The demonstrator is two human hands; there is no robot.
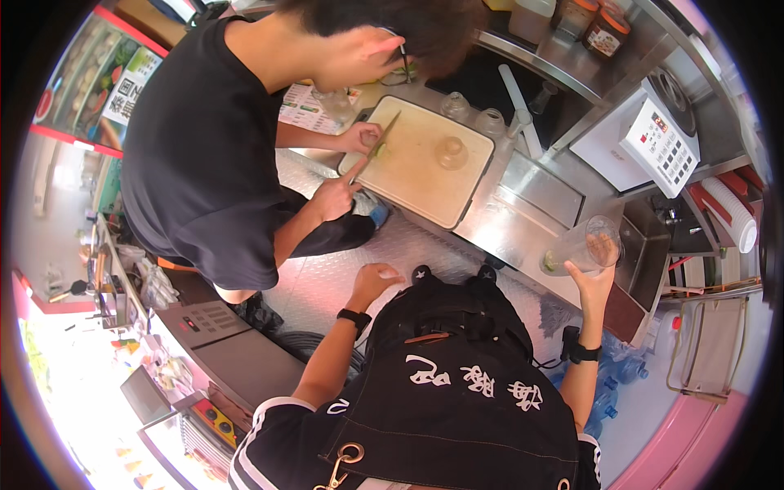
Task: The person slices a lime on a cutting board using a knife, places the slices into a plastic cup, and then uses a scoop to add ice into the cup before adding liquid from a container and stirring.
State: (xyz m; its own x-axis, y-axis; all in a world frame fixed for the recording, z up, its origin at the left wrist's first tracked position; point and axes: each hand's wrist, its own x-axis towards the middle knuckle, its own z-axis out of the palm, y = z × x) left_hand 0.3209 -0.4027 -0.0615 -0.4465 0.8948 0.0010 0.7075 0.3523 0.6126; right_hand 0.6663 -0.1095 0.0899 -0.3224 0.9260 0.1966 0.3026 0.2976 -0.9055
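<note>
My right hand (593,275) is closed around a large clear cup (576,248), held tilted over the steel counter's edge beside the sink. A piece of green citrus (550,261) shows at its far end. My left hand (375,285) hangs over the floor with fingers apart and holds nothing. Across from it, a co-worker's hands work at a cutting board (429,165); one holds a knife (383,141) against a small green piece (380,150). A clear glass object (452,152) stands on the board.
Glass bottles (455,106) stand behind the board, near a white tube (519,110). A white control-panel machine (658,144) and the sink (643,257) are at the right. The co-worker (202,159) stands close at the left. Water bottles (603,398) lie below the counter.
</note>
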